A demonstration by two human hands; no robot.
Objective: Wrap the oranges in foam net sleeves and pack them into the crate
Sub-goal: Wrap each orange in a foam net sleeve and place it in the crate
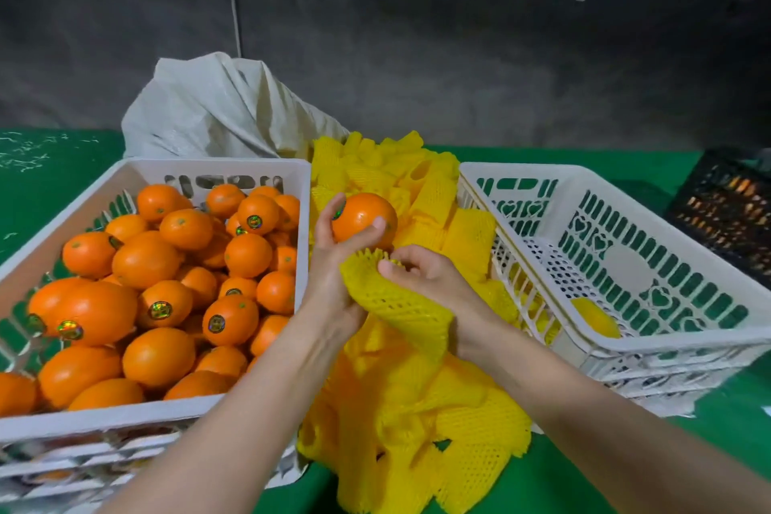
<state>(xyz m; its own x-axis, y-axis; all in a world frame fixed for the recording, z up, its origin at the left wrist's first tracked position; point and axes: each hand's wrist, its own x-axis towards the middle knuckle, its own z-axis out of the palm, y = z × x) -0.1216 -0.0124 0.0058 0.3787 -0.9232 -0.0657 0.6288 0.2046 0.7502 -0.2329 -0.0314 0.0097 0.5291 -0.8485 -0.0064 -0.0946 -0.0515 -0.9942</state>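
Closest to you, the heap of foam net sleeves (417, 430) lies beneath both wrists on the green tabletop (584, 472). Your left hand (333, 259) curls round one orange (363, 217), just above the sleeve (396, 305) that your right hand (421, 275) pinches at its frilled mouth. The orange looks firm and probably slick, so cradle it. The sleeve is soft and stretchy, so hold its rim. The packing crate (626, 342) sits right of your right hand, and the full crate (167, 415) crowds your left.

Left grip (333, 263) curled round orange (363, 217); right grip (421, 275) pinching rim of foam net sleeve (400, 309) just below. Beneath, sleeve pile (417, 409) on green worktop (584, 472), between white orange-filled crate (146, 417) and right crate (584, 175) holding one yellow-sleeved item (594, 317).
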